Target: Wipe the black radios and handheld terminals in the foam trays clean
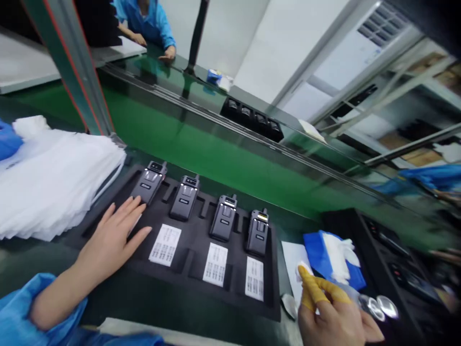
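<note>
A black foam tray (pixel 187 250) lies in front of me with several black handheld radios (pixel 184 197) standing in its slots. White printed labels (pixel 165 244) lie below them. My left hand (pixel 113 238) rests flat and open on the tray's left end, fingertips beside the leftmost radio (pixel 149 182). My right hand (pixel 333 315), with yellow finger cots, pinches a small white wipe (pixel 301 270) near the tray's right edge. A small clear bottle (pixel 374 305) sits against that hand.
A stack of white foam sheets (pixel 54 187) lies to the left. A blue packet of wipes (pixel 333 257) and another black tray (pixel 389 259) are at the right. A green conveyor (pixel 216 154) runs behind. Another person in blue (pixel 151 24) works across it, near a further tray of radios (pixel 252 117).
</note>
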The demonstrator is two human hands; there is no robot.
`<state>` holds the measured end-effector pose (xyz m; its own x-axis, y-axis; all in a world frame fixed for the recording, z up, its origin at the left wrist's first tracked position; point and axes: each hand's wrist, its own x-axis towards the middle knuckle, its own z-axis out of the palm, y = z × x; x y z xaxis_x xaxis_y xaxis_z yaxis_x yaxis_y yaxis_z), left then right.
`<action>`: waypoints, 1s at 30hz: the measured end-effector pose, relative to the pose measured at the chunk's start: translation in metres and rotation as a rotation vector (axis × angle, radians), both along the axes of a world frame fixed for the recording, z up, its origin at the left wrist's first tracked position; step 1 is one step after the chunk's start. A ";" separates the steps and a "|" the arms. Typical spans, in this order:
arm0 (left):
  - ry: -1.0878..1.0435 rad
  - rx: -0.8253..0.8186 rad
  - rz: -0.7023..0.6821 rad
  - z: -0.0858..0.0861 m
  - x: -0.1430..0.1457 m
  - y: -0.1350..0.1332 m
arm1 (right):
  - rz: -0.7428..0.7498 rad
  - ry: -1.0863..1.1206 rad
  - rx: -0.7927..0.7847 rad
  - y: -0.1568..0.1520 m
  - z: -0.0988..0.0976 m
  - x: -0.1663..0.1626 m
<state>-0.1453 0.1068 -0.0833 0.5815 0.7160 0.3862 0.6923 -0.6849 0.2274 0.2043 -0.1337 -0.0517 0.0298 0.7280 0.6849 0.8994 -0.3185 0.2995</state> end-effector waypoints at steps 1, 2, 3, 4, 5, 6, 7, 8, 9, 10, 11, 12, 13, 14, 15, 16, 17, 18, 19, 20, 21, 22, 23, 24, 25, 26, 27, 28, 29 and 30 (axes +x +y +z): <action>-0.024 0.017 -0.015 0.003 0.001 0.000 | -0.021 0.002 0.012 -0.006 -0.002 0.001; -0.041 0.035 -0.035 0.006 0.004 -0.003 | -0.025 0.017 0.024 -0.010 -0.003 0.000; -0.049 0.053 -0.060 0.010 0.007 -0.007 | -0.013 0.052 0.035 -0.009 -0.005 -0.001; -0.042 0.066 -0.092 0.013 0.011 -0.012 | 0.016 0.098 0.039 -0.005 -0.005 -0.005; -0.020 0.071 -0.129 0.016 0.015 -0.019 | 0.056 0.145 0.034 0.003 -0.004 -0.010; 0.012 0.068 -0.166 0.019 0.021 -0.026 | 0.104 0.189 0.018 0.014 -0.003 -0.016; 0.051 0.055 -0.200 0.020 0.026 -0.032 | 0.161 0.224 -0.006 0.028 -0.001 -0.023; 0.082 0.041 -0.223 0.019 0.032 -0.038 | 0.224 0.249 -0.035 0.043 0.001 -0.032; 0.103 0.024 -0.230 0.018 0.037 -0.042 | 0.290 0.259 -0.066 0.061 0.004 -0.042; 0.115 0.006 -0.228 0.016 0.041 -0.045 | 0.357 0.261 -0.099 0.079 0.006 -0.052; 0.117 -0.011 -0.218 0.013 0.044 -0.047 | 0.419 0.252 -0.124 0.097 0.007 -0.063; 0.112 -0.026 -0.205 0.011 0.046 -0.048 | 0.462 0.230 -0.150 0.115 0.007 -0.073; 0.104 -0.038 -0.192 0.009 0.048 -0.048 | 0.490 0.203 -0.165 0.132 0.006 -0.082; 0.099 -0.049 -0.180 0.007 0.048 -0.048 | 0.500 0.178 -0.182 0.148 0.004 -0.091; 0.096 -0.058 -0.172 0.005 0.048 -0.048 | 0.505 0.153 -0.193 0.162 0.001 -0.099; 0.099 -0.067 -0.169 0.004 0.048 -0.047 | 0.504 0.133 -0.205 0.173 -0.001 -0.105; 0.107 -0.074 -0.168 0.003 0.048 -0.047 | 0.504 0.117 -0.220 0.183 -0.004 -0.111; 0.117 -0.081 -0.169 0.003 0.048 -0.046 | 0.506 0.106 -0.238 0.190 -0.006 -0.116; 0.127 -0.087 -0.172 0.003 0.048 -0.046 | 0.508 0.100 -0.260 0.196 -0.008 -0.120; 0.136 -0.091 -0.175 0.002 0.048 -0.045 | 0.511 0.100 -0.286 0.200 -0.010 -0.123; 0.142 -0.093 -0.177 0.002 0.048 -0.045 | 0.516 0.101 -0.310 0.202 -0.011 -0.125; 0.147 -0.093 -0.178 0.002 0.049 -0.045 | 0.520 0.104 -0.327 0.204 -0.012 -0.127; 0.149 -0.091 -0.181 0.001 0.049 -0.045 | 0.522 0.107 -0.338 0.204 -0.013 -0.128; 0.149 -0.089 -0.181 0.001 0.049 -0.045 | 0.523 0.110 -0.339 0.204 -0.013 -0.129; 0.147 -0.087 -0.180 0.001 0.049 -0.045 | 0.523 0.110 -0.340 0.202 -0.014 -0.129; 0.145 -0.087 -0.178 0.000 0.050 -0.045 | 0.520 0.109 -0.340 0.200 -0.015 -0.128; 0.144 -0.086 -0.176 0.000 0.050 -0.045 | 0.511 0.108 -0.343 0.198 -0.015 -0.126; 0.142 -0.084 -0.175 0.000 0.050 -0.045 | 0.497 0.109 -0.349 0.195 -0.016 -0.122; 0.140 -0.083 -0.174 -0.001 0.050 -0.045 | 0.478 0.111 -0.354 0.190 -0.016 -0.117; 0.137 -0.083 -0.175 -0.001 0.050 -0.045 | 0.457 0.115 -0.347 0.185 -0.015 -0.110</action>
